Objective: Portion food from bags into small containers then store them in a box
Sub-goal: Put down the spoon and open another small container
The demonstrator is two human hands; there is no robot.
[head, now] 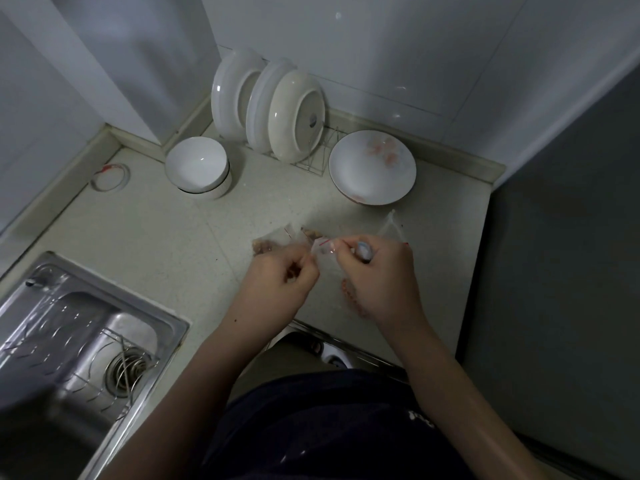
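Note:
A small clear zip bag with a red seal line hangs between my hands above the counter. My left hand pinches its left edge with curled fingers. My right hand pinches the right edge at the red strip. Behind my left hand lies another clear bag with pale brownish food in it. A bag with reddish food lies on the counter, partly hidden under my right hand. A further clear bag lies crumpled behind my right hand.
A flowered white bowl and stacked white bowls stand at the back of the counter. Plates lean in a wire rack. A steel sink lies at the left. A dark appliance side bounds the right.

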